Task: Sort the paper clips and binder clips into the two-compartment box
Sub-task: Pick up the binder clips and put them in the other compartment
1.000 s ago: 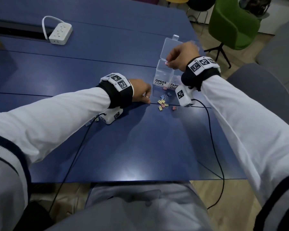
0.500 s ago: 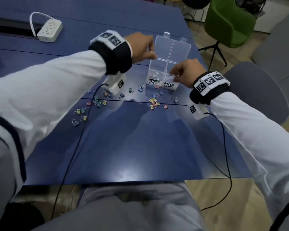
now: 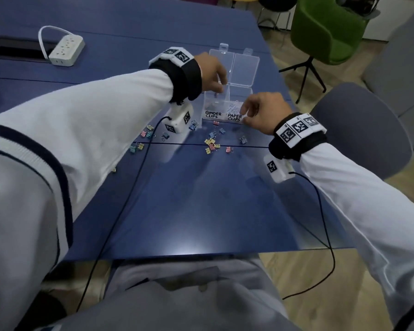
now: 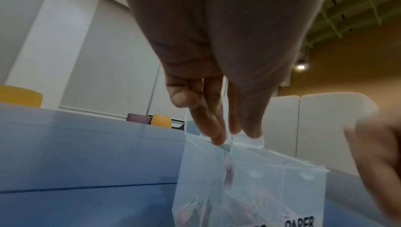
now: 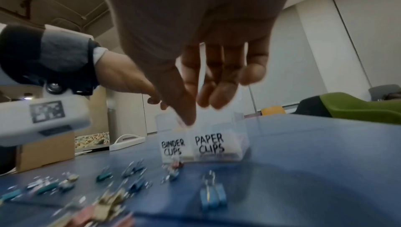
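Reading "BINDER CLIPS", "PAPER CLIPS" on box [image 3: 227, 108]; both hands' fingers loose, holding nothing.

Motion blur smears the small coloured binder clips [image 5: 134, 170] in front of the clear plastic two-compartment box [image 5: 217, 145]; the blue table [image 5: 325, 162] runs off-frame.

Clear, colourless plastic two-compartment box [image 3: 227, 108] under the fingers of the left hand [image 3: 210, 72]; black hand-lettered labels on white. Small metal binder clips [image 3: 210, 144] scattered on the near side of both hands: pastel yellow, pink, blue, teal. Glossy dark blue table top [image 3: 177, 211] beneath. White wrist bands [image 3: 299, 127] with black-and-white square marker patterns over black cuffs. Sleeves white, navy stripe. Upholstered green chair [image 3: 325, 32] beyond the right hand [image 3: 263, 113].
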### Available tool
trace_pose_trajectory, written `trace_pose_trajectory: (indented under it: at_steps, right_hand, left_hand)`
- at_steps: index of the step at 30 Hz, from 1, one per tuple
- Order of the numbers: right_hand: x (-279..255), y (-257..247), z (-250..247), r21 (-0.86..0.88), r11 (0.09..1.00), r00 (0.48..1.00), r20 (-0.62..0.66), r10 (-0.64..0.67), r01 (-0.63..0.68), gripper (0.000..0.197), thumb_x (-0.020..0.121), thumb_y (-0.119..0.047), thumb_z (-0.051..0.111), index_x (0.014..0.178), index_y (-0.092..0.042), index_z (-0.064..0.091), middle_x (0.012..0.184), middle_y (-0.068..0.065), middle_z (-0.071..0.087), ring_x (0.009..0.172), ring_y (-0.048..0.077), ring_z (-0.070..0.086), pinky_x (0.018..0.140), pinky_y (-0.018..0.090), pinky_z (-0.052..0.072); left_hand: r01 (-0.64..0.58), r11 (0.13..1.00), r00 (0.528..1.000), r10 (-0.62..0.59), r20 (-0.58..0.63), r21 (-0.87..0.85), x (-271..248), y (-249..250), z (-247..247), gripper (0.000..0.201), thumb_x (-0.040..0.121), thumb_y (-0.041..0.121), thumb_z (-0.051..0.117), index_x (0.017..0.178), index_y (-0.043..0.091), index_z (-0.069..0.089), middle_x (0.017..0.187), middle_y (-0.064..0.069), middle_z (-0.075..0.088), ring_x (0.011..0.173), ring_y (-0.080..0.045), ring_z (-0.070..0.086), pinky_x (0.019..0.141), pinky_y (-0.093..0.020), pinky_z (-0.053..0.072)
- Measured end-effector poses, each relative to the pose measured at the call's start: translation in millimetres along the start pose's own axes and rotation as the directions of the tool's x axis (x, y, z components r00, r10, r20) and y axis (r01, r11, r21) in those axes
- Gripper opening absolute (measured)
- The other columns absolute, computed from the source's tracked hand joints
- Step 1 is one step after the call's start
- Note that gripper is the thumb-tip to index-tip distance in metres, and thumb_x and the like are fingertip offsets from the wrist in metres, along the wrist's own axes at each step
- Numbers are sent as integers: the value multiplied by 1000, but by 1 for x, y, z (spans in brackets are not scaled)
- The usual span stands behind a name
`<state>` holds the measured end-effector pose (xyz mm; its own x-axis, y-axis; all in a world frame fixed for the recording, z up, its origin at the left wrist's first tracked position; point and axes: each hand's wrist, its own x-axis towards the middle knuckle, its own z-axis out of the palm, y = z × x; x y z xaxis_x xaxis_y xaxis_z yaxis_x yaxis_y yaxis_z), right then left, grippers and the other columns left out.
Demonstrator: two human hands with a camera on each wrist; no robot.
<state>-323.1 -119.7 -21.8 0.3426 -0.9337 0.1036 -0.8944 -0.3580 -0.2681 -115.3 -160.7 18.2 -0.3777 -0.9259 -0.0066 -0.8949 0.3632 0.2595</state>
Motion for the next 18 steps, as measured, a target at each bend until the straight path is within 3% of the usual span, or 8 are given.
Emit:
trace_pose_trajectory:
  at_steps: [2, 5, 8, 11, 14, 18]
  right_hand:
    - [-10, -2, 4, -47, 997, 988, 144, 62, -55, 15, 71, -24, 71, 84, -30, 67, 72, -14, 60, 81, 16, 61, 74, 28, 52]
    - [-18, -6, 20, -119, 989, 957, 265, 117, -88, 32, 71, -25, 76, 102, -27, 69, 93, 0, 68, 91, 22, 64, 78, 27, 53]
    - [-20, -15, 30, -88, 990, 959, 251, 128, -109, 28, 77, -19, 73, 105, -23, 71, 103, 6, 69, 93, 23, 66, 79, 26, 53]
    - [-19, -33, 34, -55, 996, 965, 248, 85, -74, 21, 81, -14, 69, 100, -21, 74, 102, 6, 71, 92, 23, 67, 82, 27, 54]
    - [-20, -49, 37, -32, 999, 978, 207, 29, -23, 17, 83, -14, 68, 98, -17, 75, 102, 8, 71, 97, 24, 66, 79, 22, 46]
    - [-24, -55, 37, 36, 997, 984, 165, 61, -68, 16, 82, -12, 66, 93, -19, 75, 102, 6, 72, 90, 19, 65, 74, 19, 43]
  left_hand:
    - [-22, 999, 999, 21, -35, -28, -13, -4, -3, 31, 90, 34, 59, 117, 22, 66, 111, -8, 70, 103, -27, 64, 91, -29, 44]
    - [-23, 998, 994, 16, -107, -66, -45, -13, -7, 31, 92, 34, 56, 119, 22, 65, 111, -5, 71, 100, -23, 66, 89, -26, 44]
    - [26, 998, 989, -35, -146, -64, -84, -32, -9, 28, 91, 31, 58, 115, 20, 67, 108, -4, 72, 95, -23, 67, 84, -23, 41]
    - [140, 990, 987, -139, -75, 2, -118, -57, -1, 27, 89, 27, 61, 114, 18, 67, 109, -6, 71, 97, -27, 65, 87, -26, 42]
    - [234, 970, 972, -235, 7, 68, -137, -68, 16, 33, 88, 28, 63, 120, 18, 65, 113, -7, 68, 102, -30, 62, 90, -29, 44]
    - [233, 966, 969, -240, 55, 107, -140, -64, 39, 38, 85, 31, 66, 121, 20, 64, 116, -8, 67, 104, -30, 61, 90, -31, 45]
